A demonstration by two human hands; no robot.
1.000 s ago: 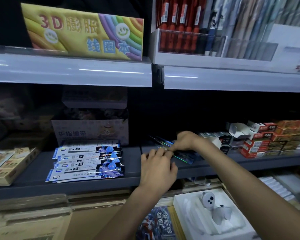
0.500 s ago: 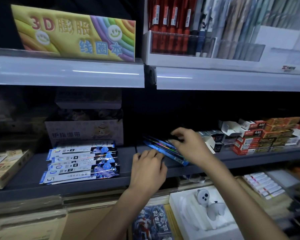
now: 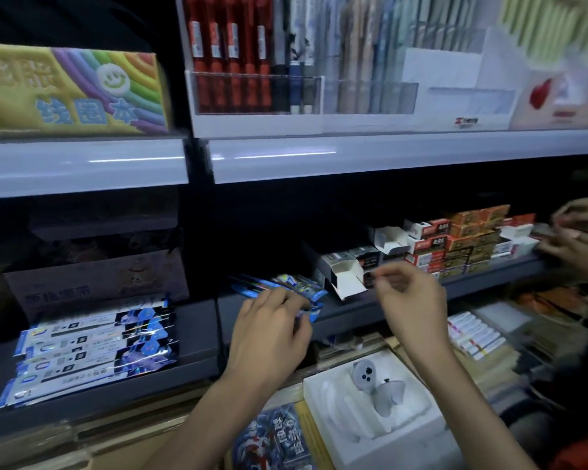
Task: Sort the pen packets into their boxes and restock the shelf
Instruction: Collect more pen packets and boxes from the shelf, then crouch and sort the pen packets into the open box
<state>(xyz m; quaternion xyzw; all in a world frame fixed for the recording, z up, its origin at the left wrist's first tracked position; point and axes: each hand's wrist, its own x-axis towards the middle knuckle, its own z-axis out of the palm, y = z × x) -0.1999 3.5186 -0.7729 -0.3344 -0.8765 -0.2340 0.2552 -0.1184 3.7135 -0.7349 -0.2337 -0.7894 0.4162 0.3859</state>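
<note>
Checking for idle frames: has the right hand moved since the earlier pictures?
Yes. The right hand has left the blue packets and moved right, now in front of the open white box.

A: Finish on the flat blue-white pen packets [image 3: 92, 347]?
B: Glossy plastic film, crinkly, w/ holo glints. The dark blue foil packets [image 3: 286, 287] have the same sheen.
A: The dark grey shelf board [image 3: 197, 320]?
B: Matt, smooth. The pale front strip [image 3: 82, 164] is glossy.
A: The open white box [image 3: 345, 281]?
B: Matt cardboard, like the red-orange boxes [image 3: 455, 244]. The clear pen holder [image 3: 255, 93] is see-thru plastic.
</note>
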